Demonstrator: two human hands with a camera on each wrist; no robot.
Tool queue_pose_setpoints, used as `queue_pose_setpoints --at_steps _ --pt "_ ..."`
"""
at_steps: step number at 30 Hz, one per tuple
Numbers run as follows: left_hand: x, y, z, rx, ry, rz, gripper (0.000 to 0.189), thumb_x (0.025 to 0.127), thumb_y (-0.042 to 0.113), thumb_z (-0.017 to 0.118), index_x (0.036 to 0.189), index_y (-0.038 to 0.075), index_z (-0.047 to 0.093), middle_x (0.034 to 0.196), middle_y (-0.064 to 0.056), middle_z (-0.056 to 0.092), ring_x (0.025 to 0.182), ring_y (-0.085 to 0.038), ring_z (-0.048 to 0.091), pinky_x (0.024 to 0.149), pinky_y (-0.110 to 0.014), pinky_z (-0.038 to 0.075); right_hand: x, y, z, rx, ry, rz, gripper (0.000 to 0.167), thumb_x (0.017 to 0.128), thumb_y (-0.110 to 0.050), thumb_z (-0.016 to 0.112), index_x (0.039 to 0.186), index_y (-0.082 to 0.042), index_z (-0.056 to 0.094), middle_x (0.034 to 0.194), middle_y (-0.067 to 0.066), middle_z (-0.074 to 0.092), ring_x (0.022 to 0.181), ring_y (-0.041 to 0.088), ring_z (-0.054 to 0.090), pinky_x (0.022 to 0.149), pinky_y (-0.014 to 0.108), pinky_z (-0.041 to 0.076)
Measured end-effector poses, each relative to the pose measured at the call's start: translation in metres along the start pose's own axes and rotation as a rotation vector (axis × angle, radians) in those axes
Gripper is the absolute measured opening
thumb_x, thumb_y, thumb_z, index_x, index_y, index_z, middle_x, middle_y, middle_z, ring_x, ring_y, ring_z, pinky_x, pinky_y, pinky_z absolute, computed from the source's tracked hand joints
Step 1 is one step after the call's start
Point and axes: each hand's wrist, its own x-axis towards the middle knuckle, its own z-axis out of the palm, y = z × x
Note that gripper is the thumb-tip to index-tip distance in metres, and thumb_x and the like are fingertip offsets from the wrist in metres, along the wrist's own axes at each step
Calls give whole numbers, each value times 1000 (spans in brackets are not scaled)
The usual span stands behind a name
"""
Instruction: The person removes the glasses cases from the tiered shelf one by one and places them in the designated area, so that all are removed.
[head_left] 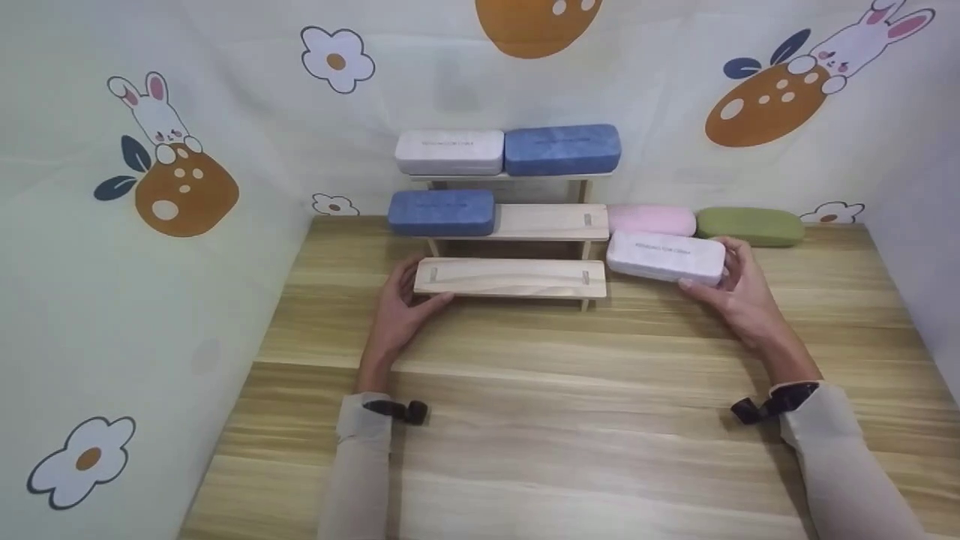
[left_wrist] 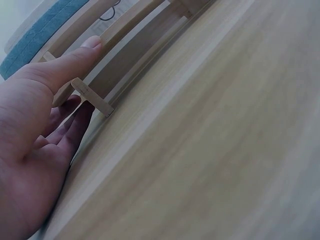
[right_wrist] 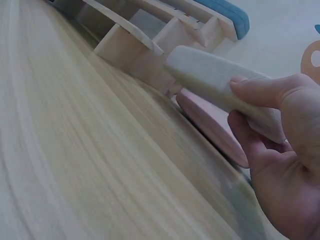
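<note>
My left hand (head_left: 397, 315) grips the left end of a three-step wooden display stand (head_left: 510, 277) at its lowest step. In the left wrist view the thumb lies along that step's edge, and the fingers reach behind a leg (left_wrist: 95, 98). My right hand (head_left: 744, 304) pinches the right end of a white glasses case (head_left: 660, 257). The case is raised off the table, just right of the stand, as the right wrist view shows. A white case (head_left: 450, 152) and a blue case (head_left: 562, 150) sit side by side on the top step. Another blue case (head_left: 441, 212) occupies the middle step's left half.
Behind the held case, a pink case (head_left: 652, 219) and a green case (head_left: 750, 226) lie on the wood-grain table (head_left: 525, 420) along the back. A printed cloth (head_left: 247, 90) hangs behind and at the left. Both wrists wear black camera mounts.
</note>
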Motion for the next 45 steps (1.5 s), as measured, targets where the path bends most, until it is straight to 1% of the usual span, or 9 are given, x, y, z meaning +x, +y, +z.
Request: queue_pose_setpoints --at_steps 6,10,15,19,22,24,31,40,45 --pt "0 1 1 -2 -2 -10 95 84 23 97 161 7 45 163 -12 54 155 -24 49 133 -39 37 2 9 1 -16 -63 -47 77 90 8 83 148 -9 36 149 4 54 134 10 59 106 13 54" --pt "1 1 1 3 -7 -5 95 84 24 97 161 6 44 163 -11 54 154 -24 49 133 -38 37 6 8 1 -79 -42 -35 79 89 6 84 152 -6 39 151 6 53 134 9 58 108 12 52" --pt "1 -1 1 -3 -3 -4 95 83 24 98 161 8 45 162 -9 55 152 -22 51 132 -38 38 11 5 -3 -389 31 -29 84 87 -13 93 159 -11 50 150 13 59 127 9 59 107 11 46" --pt "1 -1 1 -11 4 -14 96 83 22 97 161 6 44 162 -10 55 153 -23 51 132 -39 39 15 6 -4 -542 52 -19 88 88 -24 94 161 -8 47 154 20 59 137 27 56 119 34 42" --pt "0 0 1 -16 6 -31 98 84 23 97 162 4 42 163 -12 53 154 -24 49 133 -39 38 18 7 -2 -554 48 -4 89 89 -23 92 160 -1 41 160 26 53 147 40 51 127 56 37" --pt "0 0 1 -13 6 -37 98 84 23 97 163 4 42 164 -13 53 155 -25 48 133 -39 37 19 7 -1 -560 51 2 89 91 -22 91 160 0 40 160 28 52 149 44 49 128 60 35" --pt "-1 1 1 -8 7 -33 98 83 25 98 162 4 43 163 -12 54 154 -25 50 132 -39 38 21 7 3 -593 64 -10 87 93 -20 88 164 -3 40 152 29 57 143 44 51 126 61 33" --pt "-1 0 1 -20 6 -30 98 83 23 97 162 5 43 163 -12 54 153 -25 50 132 -40 39 20 7 5 -588 67 -27 88 93 -20 87 164 -2 39 152 30 56 144 44 51 128 60 32" --pt "0 0 1 -27 4 -25 97 83 22 97 162 4 43 163 -12 54 152 -25 51 131 -41 41 19 6 6 -579 77 -14 94 91 -28 90 166 -3 38 155 28 55 143 43 51 126 59 34"
